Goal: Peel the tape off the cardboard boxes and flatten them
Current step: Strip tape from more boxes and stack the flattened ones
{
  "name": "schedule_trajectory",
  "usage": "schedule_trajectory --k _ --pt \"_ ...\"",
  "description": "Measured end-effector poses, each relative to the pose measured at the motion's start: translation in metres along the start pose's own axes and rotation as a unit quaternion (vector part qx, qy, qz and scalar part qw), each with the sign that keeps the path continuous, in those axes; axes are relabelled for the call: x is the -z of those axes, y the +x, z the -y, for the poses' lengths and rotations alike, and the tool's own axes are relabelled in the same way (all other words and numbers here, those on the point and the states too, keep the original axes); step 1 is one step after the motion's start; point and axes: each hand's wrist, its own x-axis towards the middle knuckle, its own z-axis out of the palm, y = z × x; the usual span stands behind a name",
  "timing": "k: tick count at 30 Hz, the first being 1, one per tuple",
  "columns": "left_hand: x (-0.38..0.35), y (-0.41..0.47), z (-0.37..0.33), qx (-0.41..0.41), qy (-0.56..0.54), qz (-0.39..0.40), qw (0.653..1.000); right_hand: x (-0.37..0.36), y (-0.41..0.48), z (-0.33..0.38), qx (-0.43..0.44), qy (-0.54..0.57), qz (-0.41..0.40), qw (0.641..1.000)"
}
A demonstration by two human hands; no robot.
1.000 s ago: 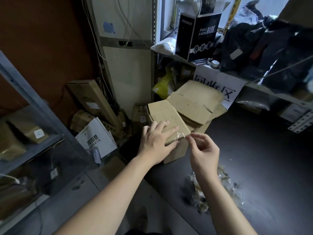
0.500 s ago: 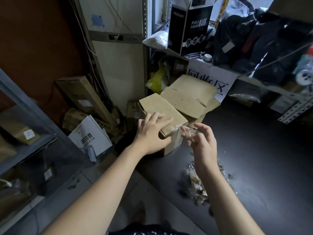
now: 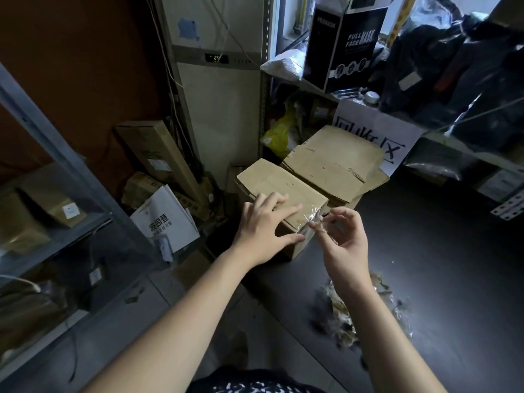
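Dark table [image 3: 439,265], tape scraps [image 3: 343,316], flattened cardboard [image 3: 334,160], metal shelving [image 3: 56,146]

Dark table [image 3: 439,265], cardboard box [image 3: 272,182] at its left edge, flattened cardboard stack [image 3: 334,160] behind, crumpled tape heap [image 3: 340,313] nearer

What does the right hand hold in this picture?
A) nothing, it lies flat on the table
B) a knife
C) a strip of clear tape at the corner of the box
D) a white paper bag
C: the right hand pinches the clear tape stretched from the near corner of the cardboard box, while the left hand presses on the box top.
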Motion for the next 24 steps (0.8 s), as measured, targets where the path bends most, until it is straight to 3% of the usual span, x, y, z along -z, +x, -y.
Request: schedule_trajectory --k 6,11,18,24 --pt "0.004 0.006 0.006 -0.052 0.019 -0.013 0.998 0.006 0.004 -0.012 0.005 -0.116 -0.027 0.993" --pt "0.001 0.01 0.012 -0.055 -0.044 0.027 0.997 0.007 0.009 -0.012 -0.008 -0.059 -0.034 0.998" --pt "-0.01 0.018 0.005 -0.023 0.005 -0.004 1.0 -0.003 0.012 0.0 0.014 0.01 0.011 1.0" --pt "-0.016 0.018 -0.005 -0.01 -0.002 -0.038 0.999 0.002 0.015 -0.011 -0.033 -0.073 -0.086 0.993"
